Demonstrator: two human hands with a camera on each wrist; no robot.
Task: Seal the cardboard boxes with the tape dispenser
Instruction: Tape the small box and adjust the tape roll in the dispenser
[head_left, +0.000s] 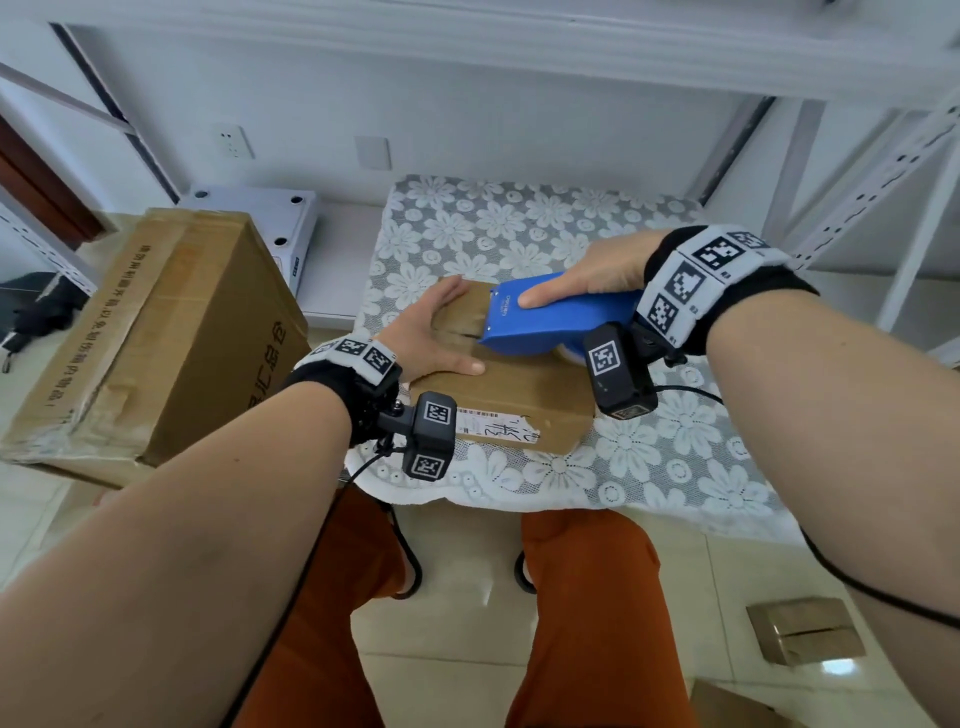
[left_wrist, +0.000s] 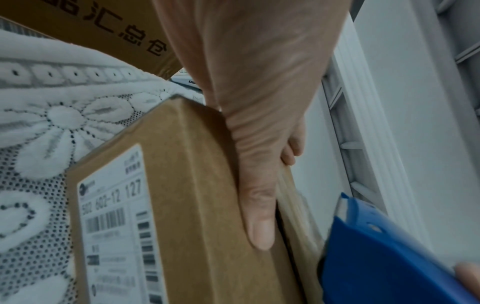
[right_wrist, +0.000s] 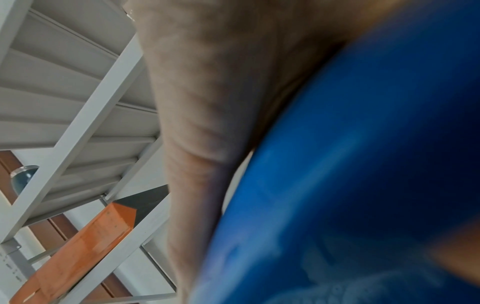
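A small brown cardboard box (head_left: 519, 395) with a white shipping label (head_left: 493, 423) on its near side lies on the lace-covered table (head_left: 649, 457). My left hand (head_left: 436, 332) presses on the box's left end, fingers stretched to the far edge. Its thumb (left_wrist: 259, 216) lies flat on top beside the flap seam. My right hand (head_left: 597, 275) grips the blue tape dispenser (head_left: 550, 322), index finger straight along its top. The dispenser's front edge sits on the box top near the seam, just right of my left hand. The right wrist view shows only blurred blue dispenser (right_wrist: 363, 185) and palm.
A large taped cardboard box (head_left: 156, 338) stands to the left of the table, close to my left forearm. A white box (head_left: 270, 218) sits behind it. Another small cardboard box (head_left: 805, 636) lies on the floor at lower right. Grey metal shelving (head_left: 883, 182) rises on the right.
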